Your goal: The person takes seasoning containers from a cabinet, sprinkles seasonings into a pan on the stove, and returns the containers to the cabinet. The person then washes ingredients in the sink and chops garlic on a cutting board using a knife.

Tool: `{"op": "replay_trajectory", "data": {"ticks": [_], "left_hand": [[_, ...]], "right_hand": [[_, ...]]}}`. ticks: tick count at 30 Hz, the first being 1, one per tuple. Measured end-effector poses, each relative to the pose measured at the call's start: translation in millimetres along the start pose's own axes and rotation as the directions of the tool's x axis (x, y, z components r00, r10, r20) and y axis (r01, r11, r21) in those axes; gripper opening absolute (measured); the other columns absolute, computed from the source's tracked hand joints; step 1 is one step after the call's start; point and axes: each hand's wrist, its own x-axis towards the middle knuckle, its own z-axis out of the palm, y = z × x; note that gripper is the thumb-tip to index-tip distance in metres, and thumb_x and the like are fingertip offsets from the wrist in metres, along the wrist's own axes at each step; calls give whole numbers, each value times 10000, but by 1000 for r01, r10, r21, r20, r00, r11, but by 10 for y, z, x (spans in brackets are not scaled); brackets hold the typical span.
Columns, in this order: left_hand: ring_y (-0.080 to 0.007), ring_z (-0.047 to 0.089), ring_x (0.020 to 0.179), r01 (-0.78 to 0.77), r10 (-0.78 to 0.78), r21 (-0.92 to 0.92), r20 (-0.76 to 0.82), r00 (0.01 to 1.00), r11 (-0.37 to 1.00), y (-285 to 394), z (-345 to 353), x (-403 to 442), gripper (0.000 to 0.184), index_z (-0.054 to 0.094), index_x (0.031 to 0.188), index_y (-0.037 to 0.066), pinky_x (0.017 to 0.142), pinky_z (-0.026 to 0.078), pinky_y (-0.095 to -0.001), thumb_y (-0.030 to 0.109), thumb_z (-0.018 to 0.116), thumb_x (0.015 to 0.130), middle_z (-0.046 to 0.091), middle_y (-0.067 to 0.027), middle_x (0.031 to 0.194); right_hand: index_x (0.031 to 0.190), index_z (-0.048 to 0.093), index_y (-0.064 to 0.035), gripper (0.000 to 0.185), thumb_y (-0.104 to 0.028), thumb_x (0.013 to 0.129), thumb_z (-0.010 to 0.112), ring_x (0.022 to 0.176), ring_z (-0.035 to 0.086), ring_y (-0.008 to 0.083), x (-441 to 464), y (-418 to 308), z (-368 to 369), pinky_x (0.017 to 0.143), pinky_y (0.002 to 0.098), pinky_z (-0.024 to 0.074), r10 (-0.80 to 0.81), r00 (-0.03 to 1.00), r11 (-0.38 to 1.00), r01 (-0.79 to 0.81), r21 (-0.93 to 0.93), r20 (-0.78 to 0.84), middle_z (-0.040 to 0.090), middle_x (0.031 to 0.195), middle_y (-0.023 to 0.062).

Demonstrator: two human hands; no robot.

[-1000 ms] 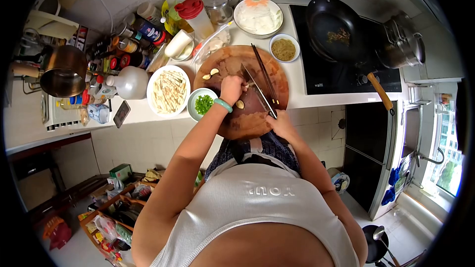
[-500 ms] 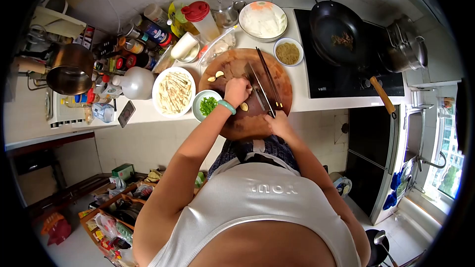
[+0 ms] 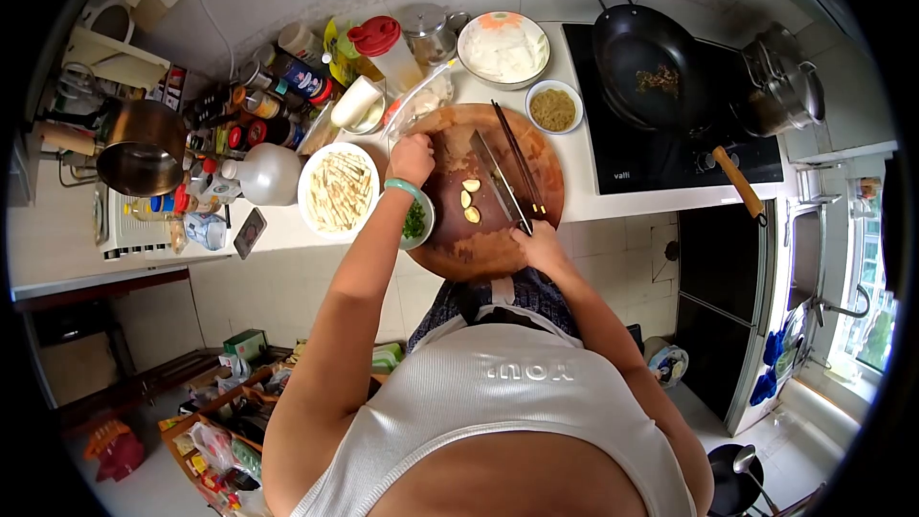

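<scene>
A round wooden chopping board lies in front of me at the counter's edge. Over its left rim my left hand, with a green bangle at the wrist, has its fingers curled down; whatever they hold is hidden. My right hand is closed round the handle of a kitchen knife, whose blade rests over the board and points away from me. Left of the blade, three garlic cloves lie in a short row. A bowl of chopped green onion stands partly behind my left forearm.
Chopsticks lie along the board's right side. Around it stand a plate of pale strips, a bowl of brownish food and a bowl of white food. Bottles crowd the left; a wok sits on the hob at right.
My left hand has moved left from beside the blade to the board's left rim. Two more cloves now lie beside the one near the knife. My right hand keeps its grip.
</scene>
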Motion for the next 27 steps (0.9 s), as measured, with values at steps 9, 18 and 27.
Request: {"op": "replay_trajectory", "data": {"ticks": [9,18,27], "left_hand": [[-260,650,592,6,7,-471,26,1000,882,662,300,-200,141,758,785,80,623,524,-343,129,798,659,670,-143,678],[-278,657,613,38,-21,-521,39,999,853,716,200,-255,127,754,759,59,656,531,-344,146,792,675,680,-143,698],[-276,662,622,19,-13,-482,15,1000,876,731,251,-254,138,751,750,54,666,536,-351,142,798,656,682,-139,698]], "right_hand": [[767,600,25,272,-228,856,641,472,530,163,-33,145,33,464,334,426,-117,987,987,102,-127,-112,549,547,65],[760,598,36,270,-215,851,637,482,545,203,-90,8,20,487,361,431,-141,986,981,126,-145,-94,549,540,106],[725,564,17,258,-199,858,610,440,528,204,45,122,83,440,359,414,-71,996,994,66,-87,-60,521,518,95]]}}
